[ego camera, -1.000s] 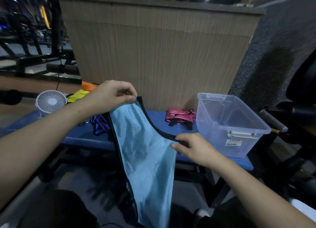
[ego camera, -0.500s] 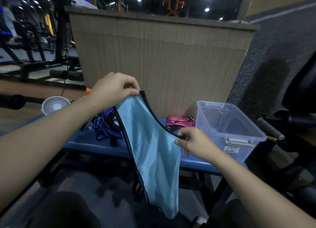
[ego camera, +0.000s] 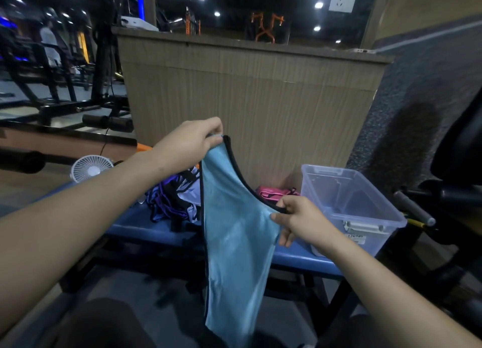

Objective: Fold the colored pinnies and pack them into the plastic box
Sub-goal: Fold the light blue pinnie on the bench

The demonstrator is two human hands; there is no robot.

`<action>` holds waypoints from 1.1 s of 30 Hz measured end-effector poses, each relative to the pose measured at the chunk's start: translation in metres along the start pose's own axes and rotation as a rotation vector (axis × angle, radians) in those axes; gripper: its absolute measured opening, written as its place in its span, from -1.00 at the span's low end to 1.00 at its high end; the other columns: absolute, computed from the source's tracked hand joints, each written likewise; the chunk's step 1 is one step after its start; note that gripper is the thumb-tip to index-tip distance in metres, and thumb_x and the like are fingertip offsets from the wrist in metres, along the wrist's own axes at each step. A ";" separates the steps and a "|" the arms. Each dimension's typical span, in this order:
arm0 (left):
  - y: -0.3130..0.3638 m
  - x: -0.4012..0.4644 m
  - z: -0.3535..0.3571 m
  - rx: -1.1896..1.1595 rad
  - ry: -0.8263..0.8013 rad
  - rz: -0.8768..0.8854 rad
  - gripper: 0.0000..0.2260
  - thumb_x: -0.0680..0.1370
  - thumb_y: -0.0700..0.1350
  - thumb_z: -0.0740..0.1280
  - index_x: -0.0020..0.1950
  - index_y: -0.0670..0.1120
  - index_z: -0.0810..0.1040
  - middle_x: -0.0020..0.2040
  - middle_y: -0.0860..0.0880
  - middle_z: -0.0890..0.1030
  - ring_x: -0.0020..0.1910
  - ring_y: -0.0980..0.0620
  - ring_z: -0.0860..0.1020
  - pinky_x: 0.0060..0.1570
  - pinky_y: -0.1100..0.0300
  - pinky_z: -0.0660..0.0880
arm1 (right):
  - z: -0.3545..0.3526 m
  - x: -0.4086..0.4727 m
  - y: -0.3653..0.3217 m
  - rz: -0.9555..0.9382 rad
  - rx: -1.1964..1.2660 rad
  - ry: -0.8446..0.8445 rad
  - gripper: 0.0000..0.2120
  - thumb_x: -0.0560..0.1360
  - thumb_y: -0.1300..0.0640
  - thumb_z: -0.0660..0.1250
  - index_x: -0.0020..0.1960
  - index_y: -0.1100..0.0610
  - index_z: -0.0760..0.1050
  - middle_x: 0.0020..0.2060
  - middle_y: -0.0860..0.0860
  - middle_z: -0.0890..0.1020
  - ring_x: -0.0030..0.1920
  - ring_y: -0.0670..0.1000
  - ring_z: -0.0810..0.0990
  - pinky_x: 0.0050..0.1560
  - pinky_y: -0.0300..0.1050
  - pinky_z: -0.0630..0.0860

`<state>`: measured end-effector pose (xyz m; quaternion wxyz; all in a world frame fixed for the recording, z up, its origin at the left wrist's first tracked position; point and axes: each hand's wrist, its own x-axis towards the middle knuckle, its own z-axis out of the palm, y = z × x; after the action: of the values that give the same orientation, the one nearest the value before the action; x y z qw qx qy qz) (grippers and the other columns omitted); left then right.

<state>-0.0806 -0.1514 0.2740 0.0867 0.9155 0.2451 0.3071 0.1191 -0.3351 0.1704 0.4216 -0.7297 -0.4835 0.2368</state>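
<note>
In the head view the left hand (ego camera: pixel 191 141) pinches the top corner of a light blue pinny (ego camera: pixel 234 240) with black trim, held up above the blue worktop (ego camera: pixel 146 230), while the right hand (ego camera: pixel 300 221) grips the black edge lower down, so the cloth hangs slack toward the floor in front of the worktop. On the worktop a tangled purple pile (ego camera: pixel 172 199), probably more pinnies, lies behind the left forearm, a folded pink pinny (ego camera: pixel 273 193) sits just beside the clear box (ego camera: pixel 370 217) at the right end, and a white fan (ego camera: pixel 90 166) stands at the far left.
</note>
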 end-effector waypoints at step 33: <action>-0.062 0.127 0.008 -0.060 -0.098 -0.133 -0.87 0.54 -0.01 0.36 -0.15 0.00 0.65 -0.18 0.00 0.65 -0.13 0.03 0.59 -0.13 0.10 0.48 | -0.011 0.142 -0.001 0.133 0.087 0.082 -0.91 0.54 0.26 0.27 -0.02 0.29 0.50 -0.26 0.34 0.67 -0.28 0.25 0.72 -0.25 0.16 0.64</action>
<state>-0.0124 -0.0335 0.3142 0.1461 0.9081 0.2917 0.2625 0.1866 -0.2104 0.1864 0.4558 -0.7502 -0.4056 0.2549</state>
